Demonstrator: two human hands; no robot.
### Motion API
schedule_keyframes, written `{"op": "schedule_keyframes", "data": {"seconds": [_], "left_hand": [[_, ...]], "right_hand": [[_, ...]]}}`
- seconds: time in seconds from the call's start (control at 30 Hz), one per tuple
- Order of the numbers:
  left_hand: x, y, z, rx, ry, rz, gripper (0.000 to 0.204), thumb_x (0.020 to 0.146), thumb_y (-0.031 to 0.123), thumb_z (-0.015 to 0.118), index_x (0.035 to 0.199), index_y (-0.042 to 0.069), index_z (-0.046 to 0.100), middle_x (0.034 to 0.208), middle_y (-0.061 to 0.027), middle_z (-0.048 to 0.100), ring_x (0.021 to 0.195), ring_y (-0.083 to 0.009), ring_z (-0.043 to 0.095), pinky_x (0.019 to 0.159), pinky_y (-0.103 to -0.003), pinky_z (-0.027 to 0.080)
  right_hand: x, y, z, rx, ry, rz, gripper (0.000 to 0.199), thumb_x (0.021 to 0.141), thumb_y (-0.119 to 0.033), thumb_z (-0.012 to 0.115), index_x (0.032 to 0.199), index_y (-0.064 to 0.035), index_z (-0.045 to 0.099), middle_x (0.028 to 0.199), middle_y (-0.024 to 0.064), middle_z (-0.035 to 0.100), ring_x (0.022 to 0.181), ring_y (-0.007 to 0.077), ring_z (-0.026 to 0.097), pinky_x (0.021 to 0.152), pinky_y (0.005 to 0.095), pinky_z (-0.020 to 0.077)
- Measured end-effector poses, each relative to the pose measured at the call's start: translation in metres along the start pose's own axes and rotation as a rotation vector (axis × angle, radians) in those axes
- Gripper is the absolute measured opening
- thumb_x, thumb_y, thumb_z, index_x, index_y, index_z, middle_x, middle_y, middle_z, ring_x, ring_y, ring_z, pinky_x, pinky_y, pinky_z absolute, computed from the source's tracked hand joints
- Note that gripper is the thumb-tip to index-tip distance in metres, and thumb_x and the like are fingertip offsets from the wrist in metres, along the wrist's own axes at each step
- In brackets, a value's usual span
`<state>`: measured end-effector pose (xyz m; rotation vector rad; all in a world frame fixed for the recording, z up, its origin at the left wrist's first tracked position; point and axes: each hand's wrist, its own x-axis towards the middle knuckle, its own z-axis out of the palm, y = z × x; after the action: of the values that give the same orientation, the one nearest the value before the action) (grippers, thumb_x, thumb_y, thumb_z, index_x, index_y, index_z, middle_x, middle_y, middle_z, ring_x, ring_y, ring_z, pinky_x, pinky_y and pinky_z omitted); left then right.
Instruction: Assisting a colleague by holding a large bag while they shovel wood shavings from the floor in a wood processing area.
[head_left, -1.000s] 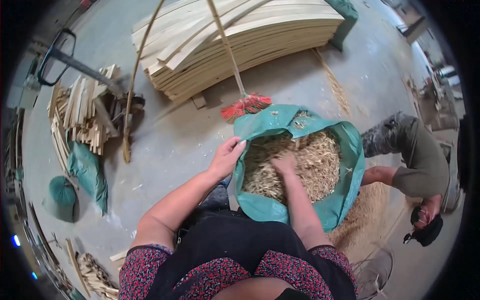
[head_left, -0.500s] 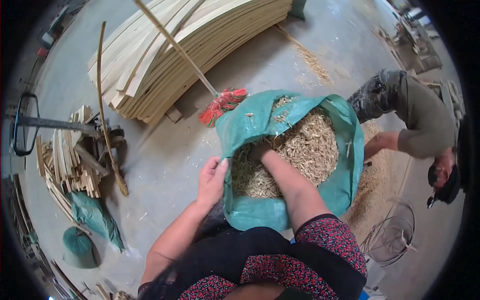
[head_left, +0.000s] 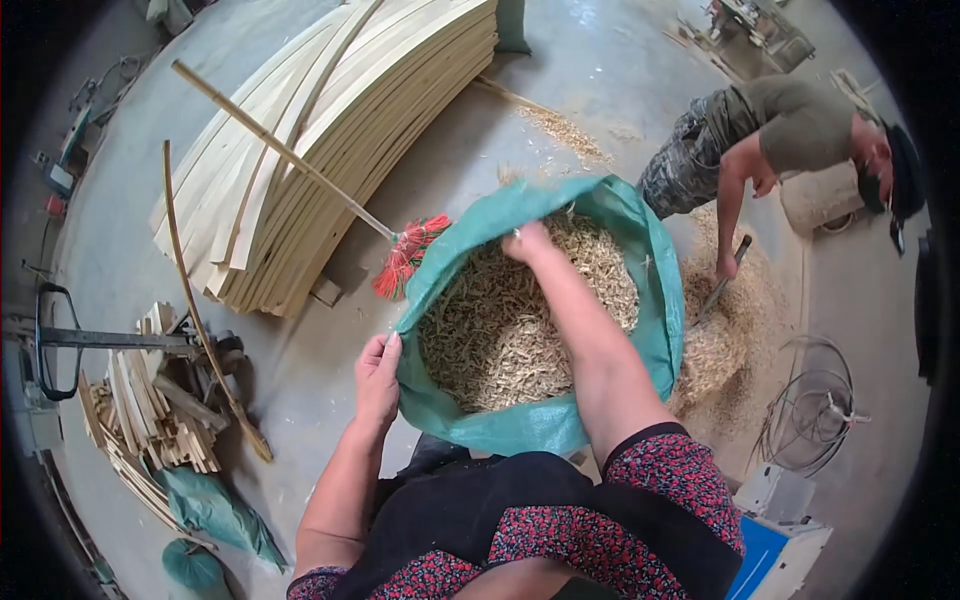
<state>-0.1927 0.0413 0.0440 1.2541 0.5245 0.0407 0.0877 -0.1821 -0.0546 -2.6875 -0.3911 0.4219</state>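
Observation:
A big green woven sack stands open in front of me, filled with wood shavings. My left hand pinches its left rim, thumb on top. My right forearm reaches across the shavings. At the far inner wall, my right hand is closed with curled fingers, seemingly on the sack's material; the fingertips are partly hidden. Just beyond it the far rim is smeared by motion, with loose bits above.
A co-worker bends at the right, holding a dark-handled tool over a shavings heap. Stacked boards lie far left, near a red broom. Wood offcuts are left; coiled cable lies right.
My right hand has come up out of the shavings to the far wall. The inward-folded far rim has swung outward, widening the mouth. The co-worker's arm now reaches down with a tool.

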Motion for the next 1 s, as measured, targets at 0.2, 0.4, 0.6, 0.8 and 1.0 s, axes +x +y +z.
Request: {"op": "schedule_keyframes", "data": {"seconds": [0.2, 0.4, 0.6, 0.8, 1.0], "left_hand": [[0.002, 0.004, 0.024, -0.042, -0.067, 0.025, 0.019, 0.098, 0.024, 0.053, 0.095, 0.007, 0.06, 0.082, 0.0042, 0.059, 0.071, -0.0041, 0.051, 0.066, -0.021, 0.043], [-0.003, 0.008, 0.027, -0.086, -0.077, -0.001, 0.019, 0.098, 0.025, 0.054, 0.095, 0.007, 0.06, 0.08, 0.0051, 0.058, 0.068, -0.0029, 0.049, 0.062, -0.02, 0.041], [0.0, -0.004, 0.029, -0.039, -0.109, 0.056, 0.018, 0.098, 0.023, 0.053, 0.096, 0.006, 0.06, 0.081, 0.0053, 0.057, 0.068, -0.0029, 0.048, 0.062, -0.019, 0.04], [-0.007, -0.007, 0.05, -0.02, -0.165, 0.08, 0.016, 0.099, 0.022, 0.052, 0.093, 0.007, 0.056, 0.079, 0.0043, 0.054, 0.067, -0.0041, 0.048, 0.06, -0.02, 0.04], [0.001, -0.023, 0.063, -0.01, -0.168, 0.075, 0.019, 0.099, 0.023, 0.052, 0.094, 0.007, 0.058, 0.078, 0.0051, 0.053, 0.066, -0.0038, 0.045, 0.059, -0.02, 0.038]], "right_hand": [[-0.082, -0.044, -0.043, 0.071, 0.099, -0.035, 0.038, 0.085, -0.03, 0.054, 0.115, -0.0082, 0.062, 0.118, 0.0211, 0.06, 0.112, 0.0379, 0.056, 0.098, 0.043, 0.0443], [-0.249, -0.014, -0.03, -0.026, -0.245, -0.04, 0.052, 0.091, -0.049, 0.047, 0.126, -0.0117, 0.058, 0.121, 0.0161, 0.06, 0.123, 0.0324, 0.048, 0.108, 0.0605, 0.0213], [-0.369, 0.025, -0.065, -0.201, -0.371, 0.273, 0.058, 0.095, -0.054, 0.036, 0.111, -0.0088, 0.069, 0.117, 0.0157, 0.064, 0.127, 0.0325, 0.046, 0.112, 0.0604, 0.0019], [-0.413, 0.094, -0.053, -0.197, 0.352, 0.257, 0.041, 0.084, -0.042, 0.063, 0.102, -0.0056, 0.071, 0.13, 0.0174, 0.055, 0.134, 0.0339, 0.038, 0.111, 0.0628, 0.0079], [-0.406, 0.122, 0.005, -0.024, 0.91, 0.614, 0.045, 0.076, -0.011, 0.065, 0.122, -0.0101, 0.063, 0.127, 0.0219, 0.054, 0.126, 0.0351, 0.045, 0.11, 0.0496, 0.0253]]}}
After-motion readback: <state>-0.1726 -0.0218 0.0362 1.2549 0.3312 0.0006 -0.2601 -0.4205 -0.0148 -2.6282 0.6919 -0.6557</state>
